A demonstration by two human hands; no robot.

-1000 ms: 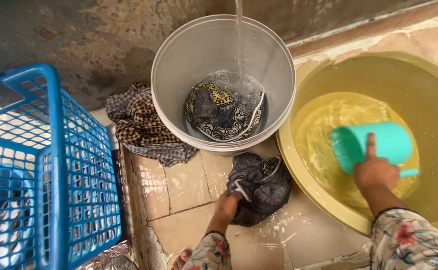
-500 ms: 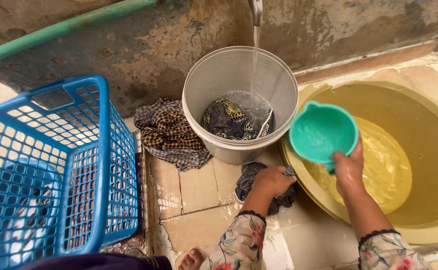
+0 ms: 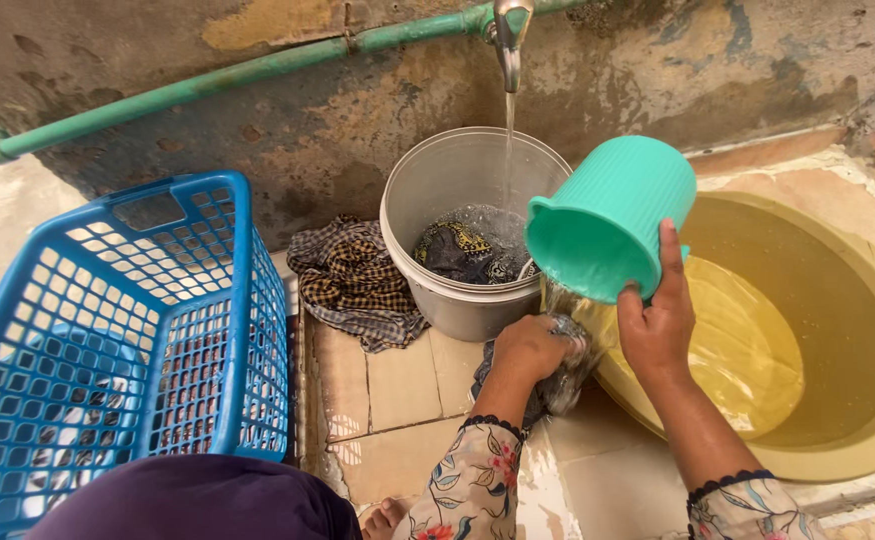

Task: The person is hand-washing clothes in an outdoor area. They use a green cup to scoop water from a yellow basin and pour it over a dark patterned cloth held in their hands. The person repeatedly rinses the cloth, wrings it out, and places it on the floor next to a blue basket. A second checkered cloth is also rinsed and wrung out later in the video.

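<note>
The dark cloth (image 3: pixel 557 385) lies on the wet tiles (image 3: pixel 397 385) between the bucket (image 3: pixel 457 290) and the yellow basin (image 3: pixel 857 330); the left hand (image 3: pixel 532 345) covers most of it, so its shape is hard to read. This hand is clenched on the cloth. The right hand (image 3: pixel 657 325) grips the tilted green jug (image 3: pixel 607 215), and water falls from it onto the cloth. The tap (image 3: pixel 507 40) runs into the bucket. A checked cloth (image 3: pixel 352 280) and a blue basket (image 3: pixel 127 340) are at the left
</note>
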